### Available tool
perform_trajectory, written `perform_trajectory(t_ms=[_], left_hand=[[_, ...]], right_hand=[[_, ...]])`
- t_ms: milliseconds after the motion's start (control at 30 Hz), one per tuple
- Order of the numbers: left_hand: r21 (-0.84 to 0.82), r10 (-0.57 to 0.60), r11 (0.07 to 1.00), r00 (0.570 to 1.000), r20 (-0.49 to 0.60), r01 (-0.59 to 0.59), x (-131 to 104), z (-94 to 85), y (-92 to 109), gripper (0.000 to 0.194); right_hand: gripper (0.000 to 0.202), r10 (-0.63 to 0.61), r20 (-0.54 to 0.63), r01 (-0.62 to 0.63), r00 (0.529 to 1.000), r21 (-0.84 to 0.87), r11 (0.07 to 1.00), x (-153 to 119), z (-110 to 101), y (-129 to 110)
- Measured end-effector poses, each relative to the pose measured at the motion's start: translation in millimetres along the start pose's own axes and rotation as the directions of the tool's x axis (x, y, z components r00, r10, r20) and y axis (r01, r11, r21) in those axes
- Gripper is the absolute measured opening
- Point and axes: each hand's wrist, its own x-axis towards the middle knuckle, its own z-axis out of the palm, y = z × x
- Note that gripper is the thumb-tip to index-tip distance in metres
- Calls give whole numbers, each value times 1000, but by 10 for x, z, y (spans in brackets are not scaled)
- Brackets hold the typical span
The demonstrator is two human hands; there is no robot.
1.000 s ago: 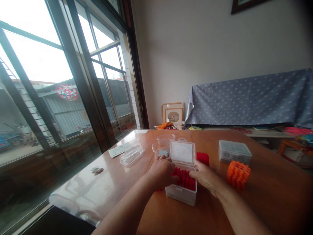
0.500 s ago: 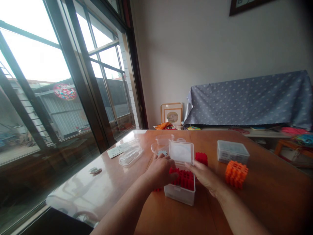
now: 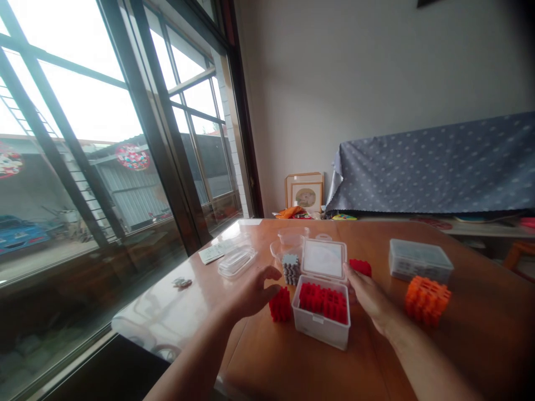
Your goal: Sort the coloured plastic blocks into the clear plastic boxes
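Observation:
A clear plastic box (image 3: 320, 328) stands before me, its lid (image 3: 324, 258) tipped back behind it. Red interlocking plastic pieces (image 3: 323, 302) lie inside in rows. My left hand (image 3: 257, 292) is left of the box, fingers curved and apart with nothing between them, just above a stack of red pieces (image 3: 280, 305) on the table. Behind that stack stands a grey stack of similar pieces (image 3: 291, 269). My right hand (image 3: 368, 295) rests along the box's right side, fingers stretched out near the lid's edge; some of its fingers are partly hidden.
Another red stack (image 3: 360, 268) sits behind my right hand. Farther right are an orange stack (image 3: 427, 301) and a closed clear box (image 3: 420, 262). Clear plastic containers (image 3: 237, 262), a paper slip (image 3: 212, 253) and a small crumpled item (image 3: 182, 283) lie on the left of the wooden table (image 3: 388, 345).
My left hand has come out from over the box and moved left, uncovering the grey and red stacks. My right hand stays beside the box. The whole view has shifted slightly.

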Motion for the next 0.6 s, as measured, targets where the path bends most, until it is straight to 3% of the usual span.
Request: perform_trajectory(t_ms=[233, 333, 500, 600], left_hand=[[98, -39, 995, 991, 126, 27, -91, -56, -45, 51], [31, -39, 999, 991, 126, 36, -103, -18, -133, 55], [-379, -116, 921, 992, -46, 90, -15, 125, -344, 39], [-535, -211, 840, 960, -182, 83, 75, 225, -396, 39]], right_hand=[[72, -5, -47, 4, 999, -21, 1000, 45, -43, 42], [70, -6, -44, 5, 999, -12, 1000, 48, -50, 29], [62, -20, -97, 21, 995, 11, 1000, 69, -47, 57], [57, -55, -149, 58, 987, 18, 998, 87, -43, 89]])
